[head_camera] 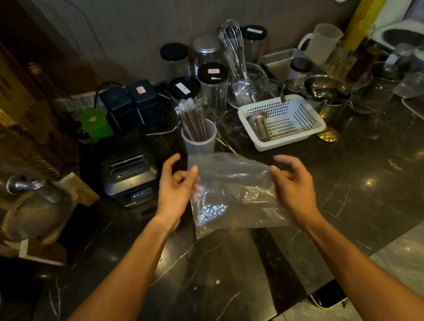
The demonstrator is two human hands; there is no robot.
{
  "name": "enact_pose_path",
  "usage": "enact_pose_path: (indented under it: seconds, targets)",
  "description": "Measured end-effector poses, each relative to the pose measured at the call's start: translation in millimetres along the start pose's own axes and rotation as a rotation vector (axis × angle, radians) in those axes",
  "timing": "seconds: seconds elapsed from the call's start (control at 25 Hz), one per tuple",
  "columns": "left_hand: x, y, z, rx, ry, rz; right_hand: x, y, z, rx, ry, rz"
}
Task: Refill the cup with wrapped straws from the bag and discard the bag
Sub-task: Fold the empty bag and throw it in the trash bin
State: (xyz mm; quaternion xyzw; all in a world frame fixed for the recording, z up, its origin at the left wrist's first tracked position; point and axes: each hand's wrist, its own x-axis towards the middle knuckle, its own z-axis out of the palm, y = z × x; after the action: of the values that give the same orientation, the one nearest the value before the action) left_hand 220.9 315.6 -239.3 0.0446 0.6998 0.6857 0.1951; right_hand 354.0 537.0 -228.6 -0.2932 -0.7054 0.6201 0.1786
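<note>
A clear plastic bag (232, 192) is stretched flat between my two hands above the dark marble counter; it looks empty. My left hand (175, 189) pinches its left edge between thumb and fingers. My right hand (293, 186) grips its right edge. Just beyond the bag stands a translucent plastic cup (200, 141) holding a bundle of dark wrapped straws (193, 121) that stick up out of it.
A black receipt printer (128, 168) sits left of the cup. A white perforated basket (282, 121) with a metal strainer lies to the right. Black-lidded jars (213, 84), a whisk (233, 47) and metal pots (328, 91) crowd the back. The counter edge (329, 283) drops off at lower right.
</note>
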Motion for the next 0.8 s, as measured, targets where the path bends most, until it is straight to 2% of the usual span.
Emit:
enact_pose_path:
  seconds: [0.12,0.28,0.48,0.6,0.8]
  targets:
    - [2.0,10.3,-4.4,0.129,-0.135,0.041,10.2,2.7,-9.7,-0.035,-0.140,0.012]
    - [3.8,16.6,-4.4,0.203,-0.244,0.016,22.1,-1.5,-17.2,0.115,-0.235,0.231]
    - [5.7,12.6,-6.0,0.285,-0.330,0.045,15.0,-5.3,-18.8,0.128,-0.281,0.203]
    - [5.0,12.3,-7.4,0.317,-0.322,0.048,14.8,-6.8,-20.7,0.198,-0.261,0.203]
    - [1.2,12.7,-6.4,0.392,-0.240,0.034,19.1,-13.5,-23.4,0.173,-0.275,0.198]
